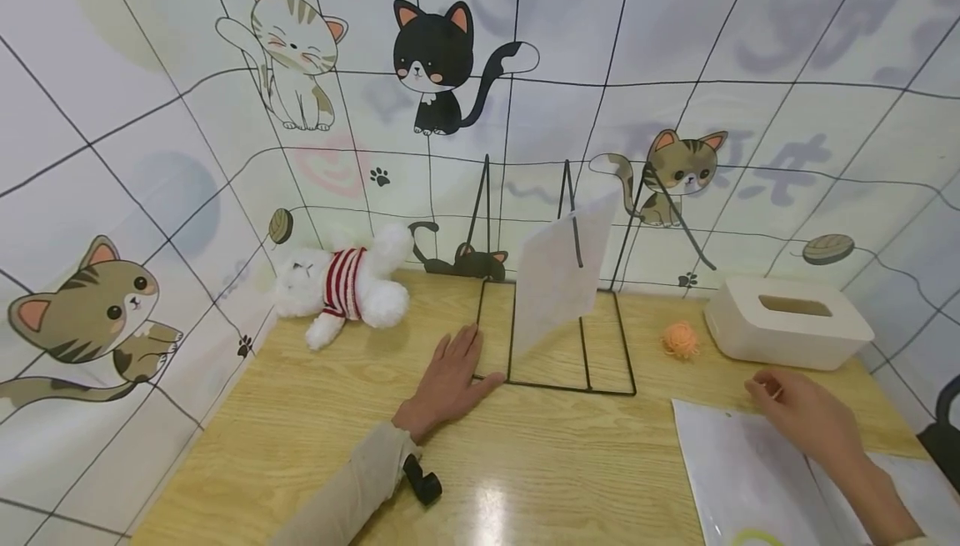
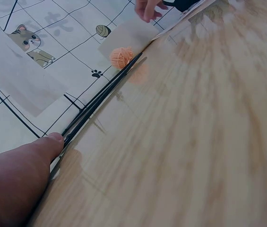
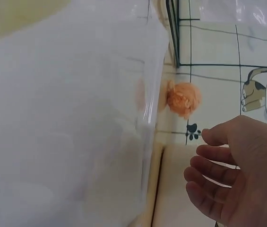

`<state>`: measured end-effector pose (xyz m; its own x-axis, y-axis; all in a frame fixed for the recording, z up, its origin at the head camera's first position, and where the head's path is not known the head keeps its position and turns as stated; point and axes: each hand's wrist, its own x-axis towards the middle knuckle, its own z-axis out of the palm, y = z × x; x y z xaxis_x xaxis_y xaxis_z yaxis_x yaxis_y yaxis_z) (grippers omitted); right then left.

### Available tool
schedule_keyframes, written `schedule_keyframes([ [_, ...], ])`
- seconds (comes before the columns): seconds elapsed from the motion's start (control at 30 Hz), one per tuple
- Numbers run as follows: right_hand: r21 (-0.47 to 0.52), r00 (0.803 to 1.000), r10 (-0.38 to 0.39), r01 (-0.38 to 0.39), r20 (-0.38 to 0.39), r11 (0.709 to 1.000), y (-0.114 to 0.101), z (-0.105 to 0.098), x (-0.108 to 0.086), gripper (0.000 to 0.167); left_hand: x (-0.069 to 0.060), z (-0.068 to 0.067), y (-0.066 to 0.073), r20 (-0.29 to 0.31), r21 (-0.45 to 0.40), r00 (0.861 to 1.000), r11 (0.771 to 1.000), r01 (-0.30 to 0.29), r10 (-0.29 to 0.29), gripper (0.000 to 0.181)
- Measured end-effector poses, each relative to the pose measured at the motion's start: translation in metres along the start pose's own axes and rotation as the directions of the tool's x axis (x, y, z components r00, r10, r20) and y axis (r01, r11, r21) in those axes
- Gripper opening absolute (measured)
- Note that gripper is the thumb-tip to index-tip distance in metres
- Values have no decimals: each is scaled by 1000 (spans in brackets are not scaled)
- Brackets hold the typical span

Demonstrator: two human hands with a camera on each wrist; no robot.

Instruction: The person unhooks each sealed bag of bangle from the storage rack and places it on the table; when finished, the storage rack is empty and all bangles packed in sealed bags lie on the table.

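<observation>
My left hand (image 1: 450,379) rests flat on the wooden table, fingers extended. Its thumb touches the front left corner of a black wire rack (image 1: 570,388); the left wrist view also shows the thumb against the rack's bars (image 2: 90,106). A whitish translucent sheet (image 1: 558,279) stands upright in the rack, leaning against its wires. To the right, my right hand (image 1: 813,421) hovers over flat plastic sleeves (image 1: 742,454) on the table. Its fingers are loosely curled, and the right wrist view shows nothing between them. A large sleeve (image 3: 76,123) fills that view's left side.
A white plush toy (image 1: 345,283) in a striped top lies at the back left. An orange yarn ball (image 1: 680,340) sits right of the rack, beside a white tissue box (image 1: 787,325). Cat-printed cloth (image 1: 562,29) walls the table's back and sides.
</observation>
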<state>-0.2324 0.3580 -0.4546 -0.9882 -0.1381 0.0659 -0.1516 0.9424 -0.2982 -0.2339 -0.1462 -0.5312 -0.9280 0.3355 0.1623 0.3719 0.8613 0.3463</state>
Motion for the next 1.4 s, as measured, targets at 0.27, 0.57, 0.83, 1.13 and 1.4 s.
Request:
schedule_keyframes([
  [0.27, 77, 977, -163, 175, -134, 982, -48, 11, 29, 24, 3, -4, 4, -8, -2, 1000, 1000, 1, -1, 86],
  [0.57, 243, 977, -158, 189, -143, 951, -91, 23, 61, 30, 3, -4, 6, 19, -3, 1000, 1000, 19, -19, 87],
  [0.83, 426, 956, -75, 195, -284, 883, -134, 40, 90, 33, 2, -2, 1, 9, -4, 1000, 1000, 3, -3, 86],
  [1.13, 655, 963, 102, 91, -250, 751, -179, 50, 110, 38, 1, -1, 0, 13, -5, 1000, 1000, 13, -13, 85],
  [1.4, 774, 904, 251, 123, -345, 622, -196, 58, 120, 38, 1, -1, 0, 37, -16, 999, 1000, 23, -22, 87],
])
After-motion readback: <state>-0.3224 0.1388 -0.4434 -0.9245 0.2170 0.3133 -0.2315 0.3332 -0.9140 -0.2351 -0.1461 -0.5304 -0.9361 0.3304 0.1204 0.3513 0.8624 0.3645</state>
